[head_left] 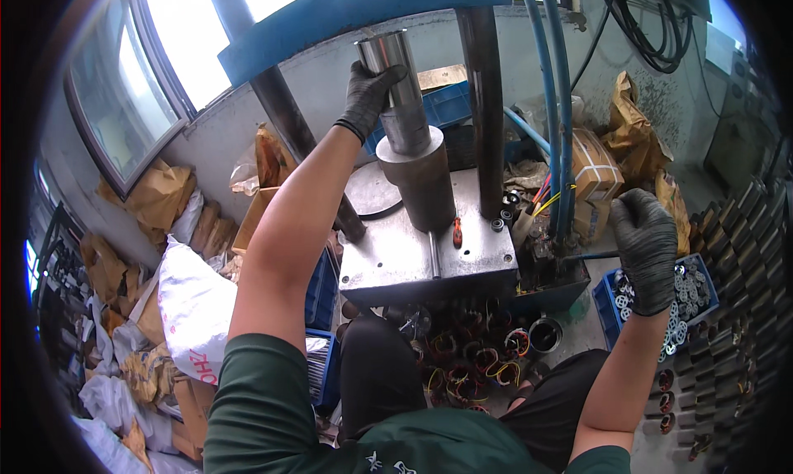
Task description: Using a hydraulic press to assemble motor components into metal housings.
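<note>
Head view, left hand (368,98) wrapped round a shiny metal cylinder (382,52), right hand (646,247) curled, can't tell if holding anything, steel press table (479,255), pale wall (516,61), window (186,36).

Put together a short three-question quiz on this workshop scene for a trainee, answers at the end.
1. Which dark-gloved hand touches the shiny silver metal cylinder?
2. True or false: the small red-orange tool is on the grey steel table.
3. Multiple choice: what colour is the crate of silver metal pieces nearest the dark-gloved right hand? A: red. B: blue. C: yellow.

Key:
1. The left hand.
2. True.
3. B.
</note>
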Available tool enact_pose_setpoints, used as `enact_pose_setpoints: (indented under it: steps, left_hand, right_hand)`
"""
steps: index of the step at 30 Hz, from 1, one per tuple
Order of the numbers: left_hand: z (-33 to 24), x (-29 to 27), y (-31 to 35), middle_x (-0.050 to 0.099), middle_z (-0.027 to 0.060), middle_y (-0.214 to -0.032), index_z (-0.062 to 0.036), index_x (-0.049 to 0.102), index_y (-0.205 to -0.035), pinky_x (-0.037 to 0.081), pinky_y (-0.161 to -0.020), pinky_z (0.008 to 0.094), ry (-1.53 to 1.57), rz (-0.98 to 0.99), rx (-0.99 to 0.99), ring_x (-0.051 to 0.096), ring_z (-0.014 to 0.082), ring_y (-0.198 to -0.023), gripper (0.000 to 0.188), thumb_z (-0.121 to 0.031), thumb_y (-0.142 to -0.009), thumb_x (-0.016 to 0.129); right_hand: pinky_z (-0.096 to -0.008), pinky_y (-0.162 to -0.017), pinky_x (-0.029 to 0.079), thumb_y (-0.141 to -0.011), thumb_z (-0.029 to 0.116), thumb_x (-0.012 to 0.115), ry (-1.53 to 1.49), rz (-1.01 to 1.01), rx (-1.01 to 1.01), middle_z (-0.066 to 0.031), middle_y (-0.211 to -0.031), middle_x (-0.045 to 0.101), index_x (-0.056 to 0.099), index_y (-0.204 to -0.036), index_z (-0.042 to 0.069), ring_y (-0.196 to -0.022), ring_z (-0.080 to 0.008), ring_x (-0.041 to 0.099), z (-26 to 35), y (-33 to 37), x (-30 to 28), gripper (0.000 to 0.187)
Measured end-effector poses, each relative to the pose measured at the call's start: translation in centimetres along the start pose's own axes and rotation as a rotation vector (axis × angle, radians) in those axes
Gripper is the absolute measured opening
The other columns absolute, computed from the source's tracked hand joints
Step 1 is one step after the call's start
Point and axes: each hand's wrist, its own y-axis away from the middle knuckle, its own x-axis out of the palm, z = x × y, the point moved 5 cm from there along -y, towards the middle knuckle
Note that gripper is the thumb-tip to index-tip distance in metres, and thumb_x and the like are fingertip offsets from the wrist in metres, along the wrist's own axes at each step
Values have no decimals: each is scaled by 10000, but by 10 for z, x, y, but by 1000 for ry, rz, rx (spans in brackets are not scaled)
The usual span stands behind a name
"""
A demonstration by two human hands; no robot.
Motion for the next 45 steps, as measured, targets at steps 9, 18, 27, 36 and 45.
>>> enact_pose_setpoints:
  steps: [9, 18, 27, 36, 45]
  left_hand:
    - [34, -2, 5, 672, 161, -1130, 9, 485, -1290, 615, -832, 369, -44, -84, -41, 685, 232, -1012, 718, -294, -792, 905]
    - [84, -3, 50, 712, 129, -1123, 1, 538, -1287, 596, -912, 350, -56, -30, -73, 709, 210, -978, 780, -291, -692, 949]
    - [75, -11, 56, 759, 134, -1113, -45, 610, -1254, 586, -953, 360, -192, -140, -98, 740, 237, -1024, 874, -438, -575, 994]
    - [70, -9, 58, 726, 152, -1203, -39, 551, -1305, 564, -995, 378, -218, -66, -188, 712, 246, -1083, 939, -447, -573, 974]
    - [87, -13, 51, 720, 145, -1212, -21, 535, -1375, 550, -1006, 354, -67, -53, -135, 698, 242, -1111, 891, -419, -690, 943]
  right_hand:
    - [-409, -820, 581, -945, 132, 698, 34, 178, 62, -183, -975, 732, 719, -1163, -11, -909, -322, 738, 14, 15, -4, 262]
    - [-474, -804, 588, -887, 171, 699, 328, 497, -153, -216, -993, 733, 710, -1230, 61, -888, -392, 727, 41, 66, -13, 361]
    - [-496, -734, 575, -832, 224, 694, 541, 968, -130, -185, -847, 703, 723, -938, 56, -784, -386, 708, 15, 151, -19, 201]
    - [-503, -713, 541, -842, 246, 734, 580, 768, -5, -168, -796, 689, 686, -830, 74, -767, -391, 688, 4, 201, -13, 179]
    - [-504, -694, 527, -845, 205, 747, 543, 646, 16, -181, -786, 680, 675, -801, 74, -768, -399, 683, 5, 201, -14, 156]
